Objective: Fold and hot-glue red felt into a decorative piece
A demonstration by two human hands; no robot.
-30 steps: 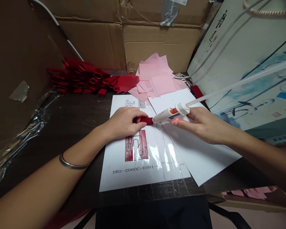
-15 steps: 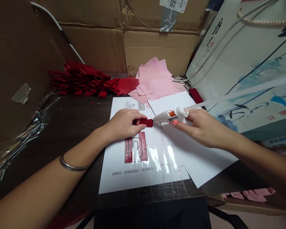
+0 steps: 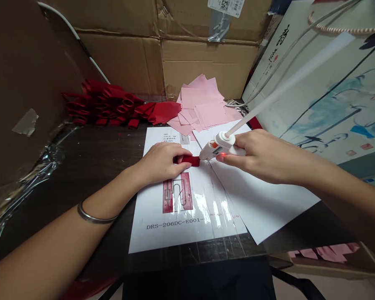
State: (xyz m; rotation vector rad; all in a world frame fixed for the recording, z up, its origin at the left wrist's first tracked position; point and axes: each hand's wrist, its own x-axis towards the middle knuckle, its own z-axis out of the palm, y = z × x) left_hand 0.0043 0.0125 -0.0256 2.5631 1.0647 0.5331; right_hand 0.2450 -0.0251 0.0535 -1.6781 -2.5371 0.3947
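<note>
My left hand (image 3: 165,162) is closed on a small dark red fabric piece (image 3: 193,161), pinched between thumb and fingers above a printed white sheet (image 3: 143,233). In my right hand (image 3: 256,156) is a white hot glue gun (image 3: 220,146), its red light lit near my thumb. A long translucent glue stick (image 3: 284,89) juts up and to the right from its back end. The gun's nozzle tip is at the right end of the red piece; whether it touches is hard to see. Strings of dried glue shine on the sheet.
Behind lie folded red fabric pieces (image 3: 112,104) and a pile of pink squares (image 3: 203,100). A second white sheet (image 3: 259,208) overlaps the first. Cardboard walls (image 3: 206,62) stand at the back, a painted white bag (image 3: 325,116) at right. Below right is a box (image 3: 337,268) with pink pieces.
My right hand has tilted the glue gun, so its rear and the glue stick point more steeply upward. The nozzle stays by the red fabric piece; my left hand keeps its pinch.
</note>
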